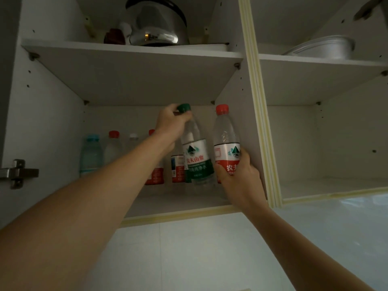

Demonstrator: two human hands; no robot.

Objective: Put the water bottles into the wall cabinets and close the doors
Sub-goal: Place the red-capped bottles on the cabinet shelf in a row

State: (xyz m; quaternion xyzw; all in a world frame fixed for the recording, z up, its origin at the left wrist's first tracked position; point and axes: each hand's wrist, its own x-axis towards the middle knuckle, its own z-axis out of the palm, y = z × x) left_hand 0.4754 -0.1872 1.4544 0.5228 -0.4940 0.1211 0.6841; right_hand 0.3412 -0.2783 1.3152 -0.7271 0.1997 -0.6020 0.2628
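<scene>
Currently both forearms rise from the bottom corners of the frame toward the open cabinet (134, 208) at centre.

Right hand (237, 177), lower centre-right: fingers and thumb wrapped around the lower body of the red bottle (226, 141), over its label. Bottle upright, red cap up, at the right front of the lower shelf, just beside the cabinet's right wall. Base hidden by the hand; cannot tell if it has landed.

Left hand (171, 120), centre: fingertips pinch the neck just under the green cap of the green bottle (197, 156). Bottle tilted, cap leaning left, base near the shelf floor and just left of the red bottle. Wrist bent, arm extended deep into the compartment.

Behind, along the back of the same shelf: a row of stored bottles (113, 150), at least 4, including 1 blue-tinted at left and red-labelled ones partly hidden by the left arm.

Judgement: step in hand is seating these 2 bottles. To do it well, bring the green bottle upright from the neck before letting go, keeping its base clear of the red-labelled bottles behind. Set the red bottle flat, off the front edge, so the door can swing. Release 1 hand at a time.

Upper shelf, top of frame: kettle (157, 26). Right compartment, upper right: metal basin (323, 47). Hinge (16, 173) at left edge; doors not yet closed.
</scene>
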